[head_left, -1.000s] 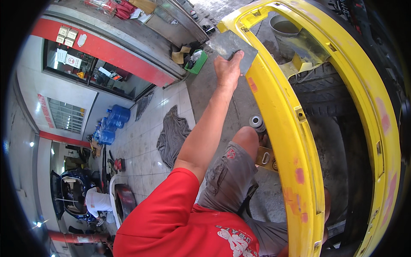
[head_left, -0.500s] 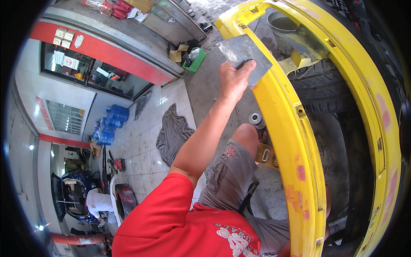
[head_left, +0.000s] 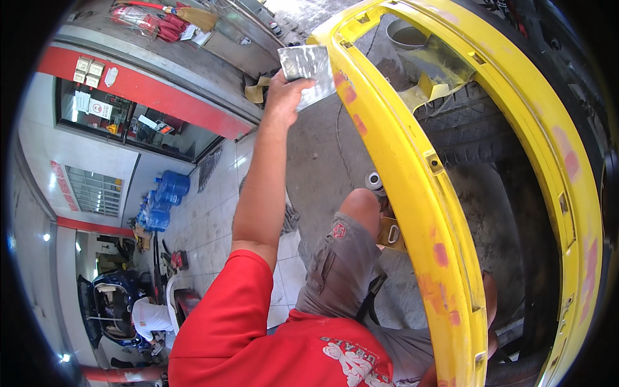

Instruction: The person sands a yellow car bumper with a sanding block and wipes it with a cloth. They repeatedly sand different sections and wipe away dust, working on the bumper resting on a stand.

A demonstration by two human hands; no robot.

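My left hand is closed round a thin rectangular grey sheet with whitish smears, thumb on its face. The sheet is held up beside the far end of a yellow car bumper; whether the two touch I cannot tell. Red and pinkish patches mark the bumper, several of them near the sheet and more at its lower part. A sliver of skin at the lower edge, by the bumper, may belong to my right arm; the fingers there are hidden.
A round can and a tan tin with a handle stand on the floor by my knee. Behind the bumper are a grey bucket and a tyre. Blue water bottles and a bent-over person are at left.
My left hand has moved left with the grey sheet, off the bumper's face, and the sheet has turned. Red patches it covered now show. The view has shifted slightly.
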